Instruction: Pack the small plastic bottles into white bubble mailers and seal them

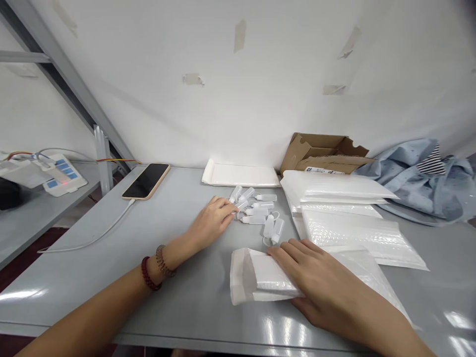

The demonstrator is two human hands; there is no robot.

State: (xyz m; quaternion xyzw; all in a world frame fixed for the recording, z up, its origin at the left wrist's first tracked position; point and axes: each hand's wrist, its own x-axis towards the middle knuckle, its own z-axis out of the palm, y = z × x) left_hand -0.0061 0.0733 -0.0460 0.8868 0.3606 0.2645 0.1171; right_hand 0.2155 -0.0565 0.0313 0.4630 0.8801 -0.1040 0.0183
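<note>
On the desk (186, 302), squeeze bottles (256, 211) lie loose outside the open bubble mailer (273, 277) clamped in the right hand (316, 265); left hand (211, 222) among them, grip unclear.

On the tabletop (186, 302), room is left between the phone (147, 182) and the left hand (210, 221). Approach to the small bottles (256, 211) from the right is obstructed by the piled mailers (334, 188), backed by the cardboard box (293, 153); clearance beneath the right hand (316, 272) cannot be fairly judged.
</note>
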